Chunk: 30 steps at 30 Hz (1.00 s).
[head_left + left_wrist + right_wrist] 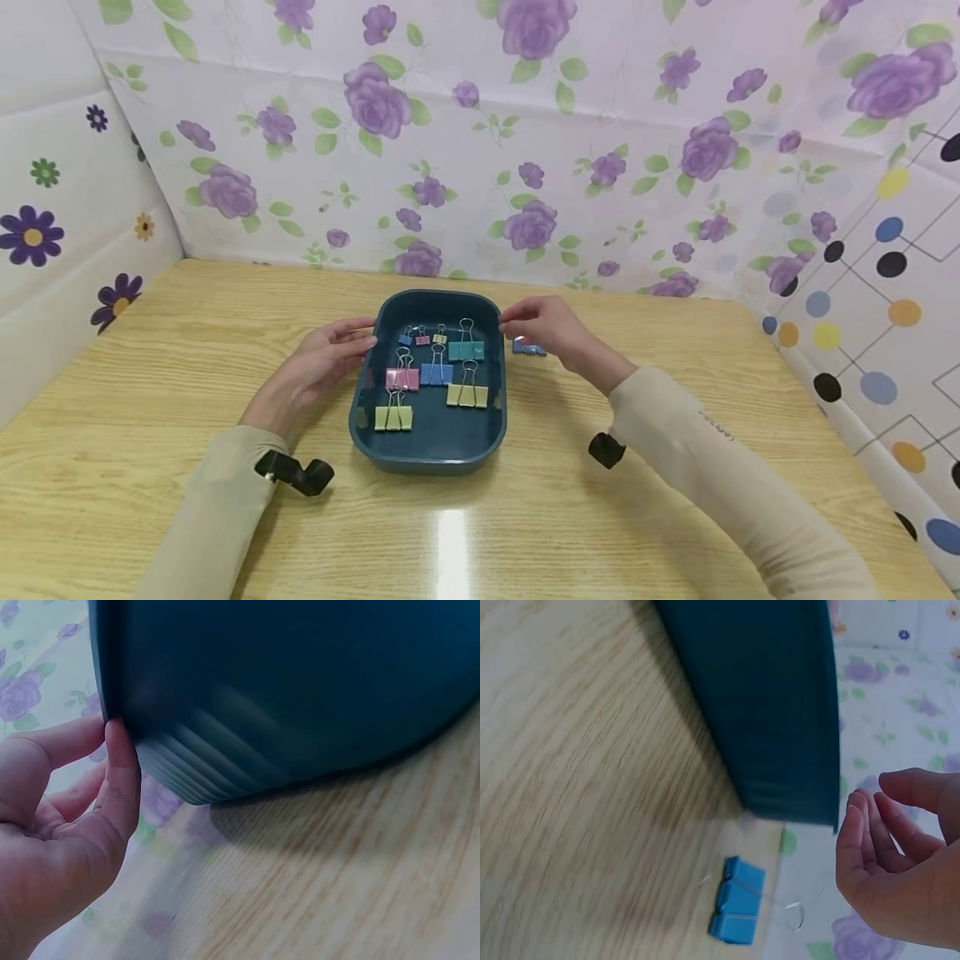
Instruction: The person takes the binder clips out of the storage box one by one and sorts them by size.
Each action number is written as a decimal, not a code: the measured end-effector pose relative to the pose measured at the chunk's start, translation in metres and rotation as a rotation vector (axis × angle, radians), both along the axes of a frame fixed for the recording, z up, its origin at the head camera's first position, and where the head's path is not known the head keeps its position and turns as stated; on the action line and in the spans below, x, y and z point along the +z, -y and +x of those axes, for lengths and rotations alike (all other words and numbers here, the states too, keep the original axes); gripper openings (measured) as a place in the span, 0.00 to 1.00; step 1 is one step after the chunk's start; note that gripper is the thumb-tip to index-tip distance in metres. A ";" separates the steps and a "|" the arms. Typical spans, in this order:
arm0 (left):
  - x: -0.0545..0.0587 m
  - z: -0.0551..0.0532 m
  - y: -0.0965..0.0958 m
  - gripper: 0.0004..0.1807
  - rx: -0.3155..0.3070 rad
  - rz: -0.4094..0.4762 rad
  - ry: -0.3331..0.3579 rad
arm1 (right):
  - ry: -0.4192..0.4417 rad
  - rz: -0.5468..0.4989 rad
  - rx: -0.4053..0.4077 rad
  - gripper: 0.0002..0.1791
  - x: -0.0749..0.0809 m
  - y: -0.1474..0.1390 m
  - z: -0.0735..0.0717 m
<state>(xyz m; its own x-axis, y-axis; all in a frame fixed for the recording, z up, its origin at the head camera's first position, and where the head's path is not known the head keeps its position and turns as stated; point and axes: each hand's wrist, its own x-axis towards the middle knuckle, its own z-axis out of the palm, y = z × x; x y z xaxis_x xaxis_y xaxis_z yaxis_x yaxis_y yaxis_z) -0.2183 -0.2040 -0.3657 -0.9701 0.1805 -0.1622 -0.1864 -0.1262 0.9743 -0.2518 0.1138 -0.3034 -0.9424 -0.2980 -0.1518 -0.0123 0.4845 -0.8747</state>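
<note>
A dark teal tray sits on the table with several binder clips inside. My left hand pinches its left rim between thumb and fingertip, as the left wrist view shows. Beside the far right corner is my right hand; in the right wrist view its loosely curled fingers are a little apart from the tray and hold nothing. A blue binder clip lies on the table outside the tray, partly hidden by the right hand in the head view.
In the tray, small blue, pink and yellow clips stand at the back. Larger ones are a teal clip, a pink clip, a blue clip and two yellow clips. A flowered cloth hangs behind the table.
</note>
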 end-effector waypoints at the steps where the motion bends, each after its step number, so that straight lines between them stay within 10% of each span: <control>1: 0.000 0.000 0.000 0.31 -0.002 0.001 -0.002 | -0.005 0.005 0.004 0.14 0.002 0.002 0.001; 30: -0.002 -0.001 0.000 0.31 -0.004 -0.006 -0.006 | -0.167 0.273 0.145 0.12 0.000 0.058 0.024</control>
